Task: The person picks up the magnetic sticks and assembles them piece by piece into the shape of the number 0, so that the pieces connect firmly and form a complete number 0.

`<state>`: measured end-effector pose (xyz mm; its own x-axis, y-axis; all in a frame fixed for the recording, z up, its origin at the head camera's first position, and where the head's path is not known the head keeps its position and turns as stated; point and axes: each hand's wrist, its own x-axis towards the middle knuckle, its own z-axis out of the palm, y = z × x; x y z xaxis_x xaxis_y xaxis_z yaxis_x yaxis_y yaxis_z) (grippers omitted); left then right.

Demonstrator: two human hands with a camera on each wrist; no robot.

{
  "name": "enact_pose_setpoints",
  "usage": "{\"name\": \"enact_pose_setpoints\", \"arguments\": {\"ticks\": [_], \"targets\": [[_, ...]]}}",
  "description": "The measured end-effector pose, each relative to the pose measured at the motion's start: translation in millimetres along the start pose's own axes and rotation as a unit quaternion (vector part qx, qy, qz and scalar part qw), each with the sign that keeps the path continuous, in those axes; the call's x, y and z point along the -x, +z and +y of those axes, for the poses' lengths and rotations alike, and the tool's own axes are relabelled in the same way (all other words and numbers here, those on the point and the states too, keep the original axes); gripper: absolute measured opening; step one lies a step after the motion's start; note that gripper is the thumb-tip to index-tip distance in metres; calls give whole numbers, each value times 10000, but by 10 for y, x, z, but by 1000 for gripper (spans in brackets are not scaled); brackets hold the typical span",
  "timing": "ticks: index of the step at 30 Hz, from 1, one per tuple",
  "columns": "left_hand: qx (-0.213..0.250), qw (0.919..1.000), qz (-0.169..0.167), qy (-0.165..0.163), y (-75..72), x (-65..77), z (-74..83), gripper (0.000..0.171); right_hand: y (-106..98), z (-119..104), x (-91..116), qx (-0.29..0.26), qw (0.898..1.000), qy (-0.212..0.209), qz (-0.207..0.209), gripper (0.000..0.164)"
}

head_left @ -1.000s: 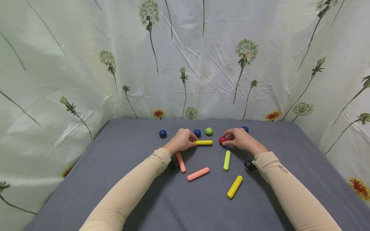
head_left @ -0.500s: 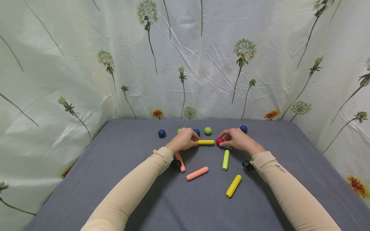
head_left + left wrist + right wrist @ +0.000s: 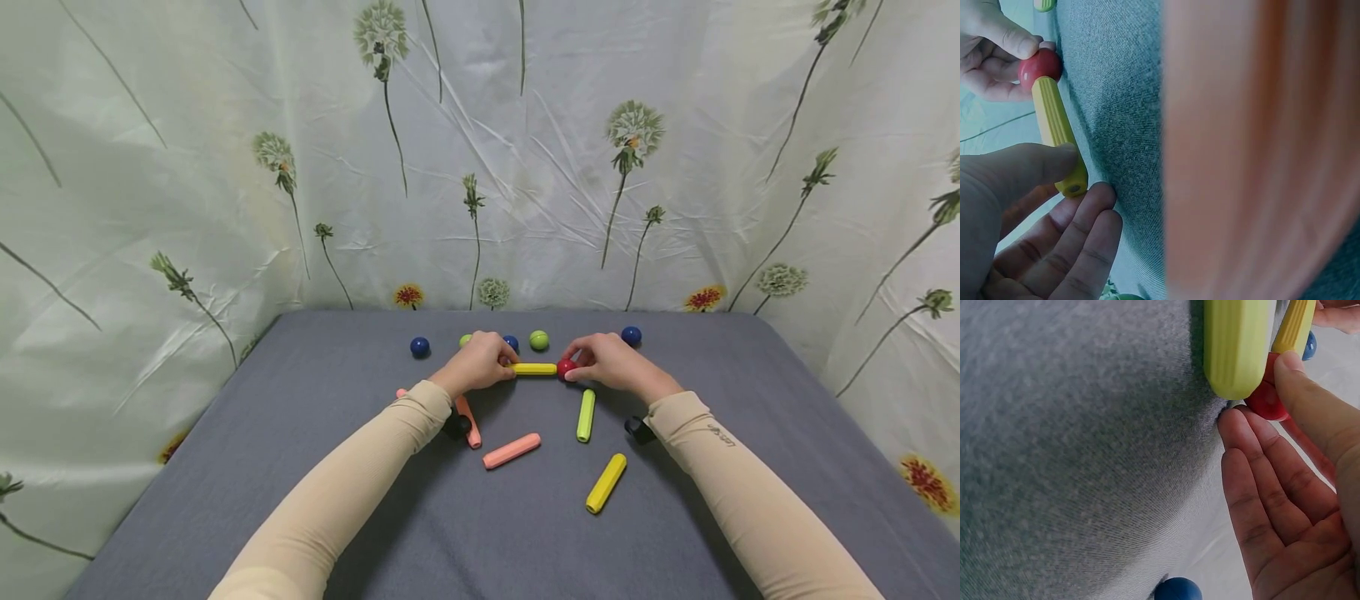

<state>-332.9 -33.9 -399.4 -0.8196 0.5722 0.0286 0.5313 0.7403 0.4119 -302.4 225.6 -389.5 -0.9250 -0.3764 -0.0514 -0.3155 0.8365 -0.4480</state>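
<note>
- Your left hand (image 3: pixel 478 361) is pinching a yellow stick (image 3: pixel 535 369) near its left end, thumb against forefinger, the other fingers reaching past it.
- Your right hand (image 3: pixel 609 360) is pinching a red ball (image 3: pixel 1039 67) between thumb and fingers.
- The ball is touching the stick's right end, and both are sitting between your hands, toward the far side of the grey cloth (image 3: pixel 345 367).
- A lime stick (image 3: pixel 586 415) is lying just on your side of the ball, and another yellow stick (image 3: pixel 606 483) is lying closer to you.
- One coral stick (image 3: pixel 512 451) is lying left of those; a second coral stick (image 3: pixel 464 407) is showing partly behind your left wrist, and a coral tip (image 3: pixel 401 392) is peeking out beyond your sleeve (image 3: pixel 360 483).
- Beyond your hands, three blue balls (image 3: pixel 420 347) and two green balls (image 3: pixel 539 340) are resting in a loose row, some partly hidden by your left hand.
- A flower-printed curtain (image 3: pixel 525 167) is hanging behind the cloth.
</note>
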Motion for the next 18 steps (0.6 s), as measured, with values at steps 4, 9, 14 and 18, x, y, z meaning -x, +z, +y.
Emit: {"name": "enact_pose_setpoints", "arguments": {"ticks": [4,9,14,18], "targets": [[23,10000,-39,-33,0,1,9,19,1,-11,-1,46,10000,38,-26,32],[-4,10000,-47,-73,2,5,17,20,-3,-14,-15,45,9999,138,-43,31],[-96,9999,-43,-104,12,-4,14,21,-14,-15,-27,59,9998,198,-71,31],[-114,9999,-41,-96,12,-3,12,20,-12,-5,-37,76,9997,211,-72,31]]}}
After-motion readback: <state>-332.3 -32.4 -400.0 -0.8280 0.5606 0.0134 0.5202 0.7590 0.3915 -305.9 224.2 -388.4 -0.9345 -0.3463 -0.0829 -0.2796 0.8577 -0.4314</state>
